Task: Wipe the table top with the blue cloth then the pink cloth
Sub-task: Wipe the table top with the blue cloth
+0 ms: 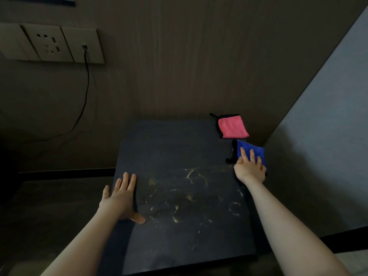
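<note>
A dark square table top (171, 148) fills the middle of the view, with yellowish smears and crumbs (189, 196) across its near half. The blue cloth (250, 149), folded with a black edge, lies at the table's right edge. My right hand (250, 168) rests flat on it, fingers spread over the cloth. The pink cloth (232, 127), also black-edged, lies folded just behind the blue one at the far right corner. My left hand (121, 198) lies flat and open on the table's left edge, holding nothing.
A brown wall panel stands right behind the table, and a grey wall (328, 136) closes in on the right. A socket plate (49, 44) with a black cable (85, 86) hanging from it is on the wall at upper left. Dark floor lies to the left.
</note>
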